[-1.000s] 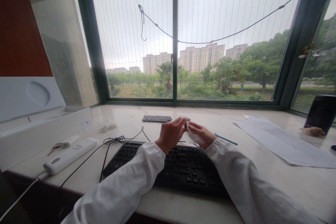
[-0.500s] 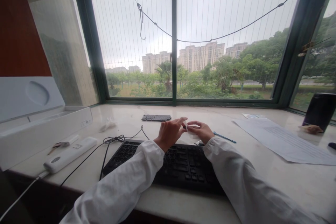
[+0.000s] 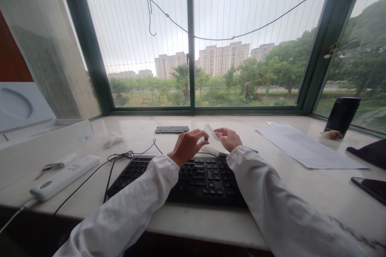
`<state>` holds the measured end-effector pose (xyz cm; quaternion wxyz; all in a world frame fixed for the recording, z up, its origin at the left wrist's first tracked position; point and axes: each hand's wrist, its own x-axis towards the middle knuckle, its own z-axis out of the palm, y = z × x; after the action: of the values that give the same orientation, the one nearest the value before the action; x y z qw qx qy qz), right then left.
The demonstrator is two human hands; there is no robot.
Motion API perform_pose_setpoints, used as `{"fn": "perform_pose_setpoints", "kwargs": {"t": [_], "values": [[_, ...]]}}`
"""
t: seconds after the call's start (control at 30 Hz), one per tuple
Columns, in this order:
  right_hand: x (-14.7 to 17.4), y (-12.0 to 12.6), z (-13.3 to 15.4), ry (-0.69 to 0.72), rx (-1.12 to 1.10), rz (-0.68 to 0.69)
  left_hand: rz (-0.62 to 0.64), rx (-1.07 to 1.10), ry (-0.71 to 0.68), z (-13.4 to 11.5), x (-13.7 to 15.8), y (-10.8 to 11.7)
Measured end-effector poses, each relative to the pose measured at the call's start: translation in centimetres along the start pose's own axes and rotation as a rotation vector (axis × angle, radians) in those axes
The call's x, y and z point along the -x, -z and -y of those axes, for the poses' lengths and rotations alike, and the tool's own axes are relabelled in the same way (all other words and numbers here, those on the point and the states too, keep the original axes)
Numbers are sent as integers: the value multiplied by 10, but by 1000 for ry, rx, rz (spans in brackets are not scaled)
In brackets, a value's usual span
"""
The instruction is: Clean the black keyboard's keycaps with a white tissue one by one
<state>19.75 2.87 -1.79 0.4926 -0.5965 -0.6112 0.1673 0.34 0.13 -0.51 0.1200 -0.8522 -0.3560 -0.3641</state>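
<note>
Between the thumb and fingertips of my left hand point(image 3: 186, 146) is a small dark keycap point(image 3: 206, 139), held above the keyboard. My right hand point(image 3: 229, 139) pinches a thin white tissue point(image 3: 210, 131), whose loose end stands up beside the keycap. Under both forearms lies a black keyboard point(image 3: 208, 196); its left part shows key sockets without caps, though my sleeve hides some of it. Behind my left hand, several loose keycaps point(image 3: 171, 129) are laid out in tight rows.
Left on the white sill are a power strip point(image 3: 64, 178), keys point(image 3: 44, 168), a crumpled tissue point(image 3: 113, 139), a tied cable point(image 3: 120, 155) and a white box point(image 3: 45, 142). Right are a printed sheet point(image 3: 307, 146), a dark upright object point(image 3: 342, 116) and a phone point(image 3: 372, 188). A window stands behind.
My hands have moved apart, and the keycap now shows clear of the tissue in my left fingers. The tissue has opened upward from my right hand. The view has shifted right.
</note>
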Motion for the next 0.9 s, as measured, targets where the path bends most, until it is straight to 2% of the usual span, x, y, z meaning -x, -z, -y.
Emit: {"fn": "perform_pose_setpoints", "kwargs": {"t": [0.03, 0.1, 0.2, 0.27, 0.53, 0.9], "values": [[0, -1, -1, 19, 59, 35, 1, 10, 1, 1, 0, 0], [2, -3, 0, 75, 134, 10, 4, 18, 6, 2, 0, -1], [5, -6, 5, 167, 123, -88, 4, 12, -14, 3, 0, -1], [8, -6, 9, 179, 80, -91, -4, 9, -34, 4, 0, -1], [14, -8, 16, 174, -67, 101, -28, -34, 16, 3, -1, 2], [14, -8, 14, 262, -143, 242, 0, -45, 63, 5, -4, 13]]}}
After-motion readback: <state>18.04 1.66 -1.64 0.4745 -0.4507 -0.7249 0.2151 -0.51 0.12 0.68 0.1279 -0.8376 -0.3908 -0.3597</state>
